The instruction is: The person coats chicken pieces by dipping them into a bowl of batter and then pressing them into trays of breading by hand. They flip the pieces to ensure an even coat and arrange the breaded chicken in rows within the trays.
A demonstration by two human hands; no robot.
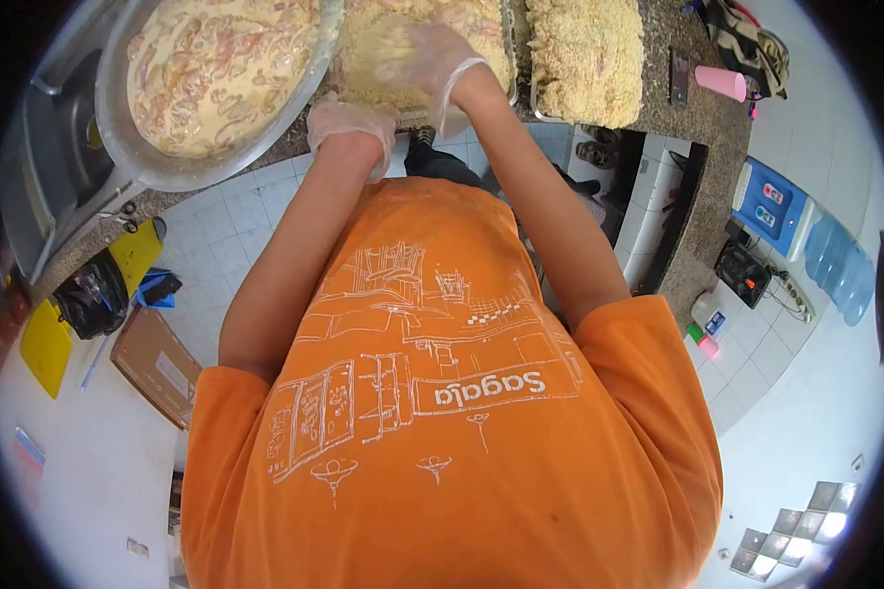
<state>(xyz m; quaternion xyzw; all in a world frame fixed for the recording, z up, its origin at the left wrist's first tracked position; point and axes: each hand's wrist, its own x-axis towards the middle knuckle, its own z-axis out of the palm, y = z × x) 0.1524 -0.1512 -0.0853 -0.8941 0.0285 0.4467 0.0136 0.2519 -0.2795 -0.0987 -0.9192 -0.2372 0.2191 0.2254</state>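
From the head camera, looking straight down over an orange shirt (pixel 442 422), both gloved hands work at the near edge of a speckled stone counter (pixel 702 128). The right hand (pixel 427 54) lies flat, fingers spread and released, pressing down into a tray of breadcrumbs (pixel 363 74) that sits at the middle of the counter's near edge; whether anything lies under the palm cannot be told. The left hand (pixel 349 123) rests at the tray's near rim, just at the counter edge, its fingers curled under and hidden, so I cannot tell whether it grips anything.

Touching the tray on the left stands a big metal bowl (pixel 142 162) filled with pale, creamy batter with pinkish pieces in it; the bowl overhangs the counter's near edge. To the right of the tray a second tray (pixel 584 59) is heaped with breaded pieces. Farther right, near the counter's right end, lies a pink cup (pixel 720 81) on its side. On the tiled floor by the wall stands a blue water dispenser (pixel 771 206) with bottles beside it.
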